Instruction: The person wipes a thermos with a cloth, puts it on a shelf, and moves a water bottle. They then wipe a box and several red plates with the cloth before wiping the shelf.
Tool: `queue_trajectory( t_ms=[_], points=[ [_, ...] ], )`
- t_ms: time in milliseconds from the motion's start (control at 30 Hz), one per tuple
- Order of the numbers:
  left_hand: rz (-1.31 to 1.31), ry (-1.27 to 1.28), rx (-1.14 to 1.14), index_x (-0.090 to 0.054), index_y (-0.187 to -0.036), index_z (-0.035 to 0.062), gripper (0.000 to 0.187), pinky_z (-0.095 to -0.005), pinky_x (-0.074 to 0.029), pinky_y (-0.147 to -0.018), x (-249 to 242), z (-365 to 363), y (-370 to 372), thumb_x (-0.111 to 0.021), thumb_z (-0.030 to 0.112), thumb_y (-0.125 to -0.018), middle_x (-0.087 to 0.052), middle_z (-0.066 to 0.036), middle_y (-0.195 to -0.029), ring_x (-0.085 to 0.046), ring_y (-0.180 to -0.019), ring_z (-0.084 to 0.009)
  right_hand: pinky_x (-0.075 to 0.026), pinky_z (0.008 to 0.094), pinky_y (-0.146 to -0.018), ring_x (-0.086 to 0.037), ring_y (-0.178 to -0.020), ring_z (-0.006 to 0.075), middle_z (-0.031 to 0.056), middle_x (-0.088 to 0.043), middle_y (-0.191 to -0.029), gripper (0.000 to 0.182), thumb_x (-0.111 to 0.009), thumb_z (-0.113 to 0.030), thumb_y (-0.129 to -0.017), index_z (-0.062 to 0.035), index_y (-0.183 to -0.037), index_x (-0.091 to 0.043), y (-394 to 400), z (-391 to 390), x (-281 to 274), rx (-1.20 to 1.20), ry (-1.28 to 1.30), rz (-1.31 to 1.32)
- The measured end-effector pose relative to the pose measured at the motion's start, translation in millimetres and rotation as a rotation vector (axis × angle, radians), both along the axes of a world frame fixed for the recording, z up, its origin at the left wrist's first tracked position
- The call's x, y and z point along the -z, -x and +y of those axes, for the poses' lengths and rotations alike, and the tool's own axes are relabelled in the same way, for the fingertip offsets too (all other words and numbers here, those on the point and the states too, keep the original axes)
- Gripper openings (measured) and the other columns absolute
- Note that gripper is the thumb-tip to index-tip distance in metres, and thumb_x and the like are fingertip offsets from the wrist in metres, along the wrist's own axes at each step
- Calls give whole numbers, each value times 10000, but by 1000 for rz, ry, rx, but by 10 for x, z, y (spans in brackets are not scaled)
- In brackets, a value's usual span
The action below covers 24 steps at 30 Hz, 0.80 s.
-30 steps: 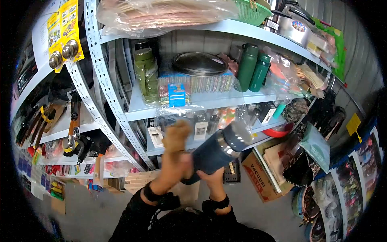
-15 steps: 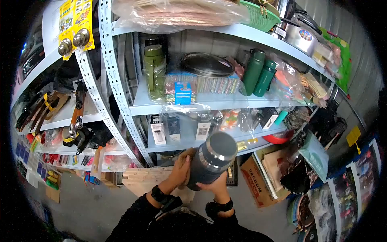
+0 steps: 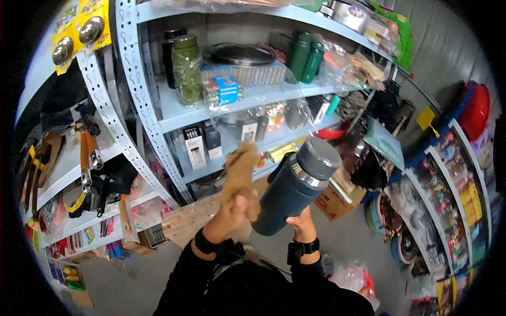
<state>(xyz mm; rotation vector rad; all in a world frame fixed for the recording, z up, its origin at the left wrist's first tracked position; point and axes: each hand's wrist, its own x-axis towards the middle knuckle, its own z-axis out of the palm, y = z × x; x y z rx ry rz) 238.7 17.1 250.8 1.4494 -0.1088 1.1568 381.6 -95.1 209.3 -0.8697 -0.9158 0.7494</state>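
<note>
A dark blue-grey flask [image 3: 292, 192] with a grey lid [image 3: 319, 157] is tilted, lid toward the upper right, in front of the shelves. My right hand [image 3: 302, 223] grips it from below at its base. My left hand [image 3: 231, 211] is closed on a tan cloth [image 3: 240, 171], which stands up beside the flask's left side, close to or touching it. Both wrists wear black bands and dark sleeves.
Grey metal shelving [image 3: 158, 124] holds an olive jug [image 3: 187, 68], a round metal tray [image 3: 240, 53], two green bottles [image 3: 304, 50] and boxed goods. Tools [image 3: 84, 158] hang at left. A wooden pallet [image 3: 192, 217] and a cardboard box [image 3: 329, 203] lie below. Racks of packaged goods [image 3: 448, 189] stand at right.
The flask has tipped from nearly end-on to slanted, lid up and right. My left hand has lifted the cloth up along its side. My view has swung down and to the right.
</note>
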Motion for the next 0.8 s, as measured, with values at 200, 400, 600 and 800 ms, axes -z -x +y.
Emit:
queue_trajectory(
  t_ms=[200,400,600,800],
  points=[
    [101,-403,62,-309,-1255,-57,696,-379,-181,-997,-342,-359,-181,-387,497,-842,-312,-200,-1290,-274,-1209,-299,-377,350,-889,-485,-1020,220,99,-490,-1128,917,-811,-206,-425,-18,-1203,-363,323,-501,31,289,87,-100],
    [307,-11,497,-285,-1265,-37,643,-339,-222,-988,517,-735,-498,-399,450,-861,-347,-148,-1282,-313,-1200,-262,-389,344,-867,-496,-988,206,100,-505,-1086,903,-815,-196,-421,-17,-1183,-363,410,-1025,108,762,160,-141],
    [209,745,845,-327,-1233,26,816,-301,-387,-866,454,-637,-637,-627,544,-679,-426,-71,-1193,-436,-1080,-194,-399,365,-837,-491,-972,248,135,-499,-1074,912,-806,-293,-444,-18,-1193,-364,326,-1264,322,1112,438,-414],
    [225,96,708,-401,-1204,34,780,-347,-316,-931,-257,-555,-1274,-695,473,-631,-411,-129,-1218,-375,-1143,-233,-390,395,-798,-470,-915,300,123,-497,-1012,880,-797,-276,-414,-48,-1173,-415,-160,-1355,330,1158,500,-623]
  ],
)
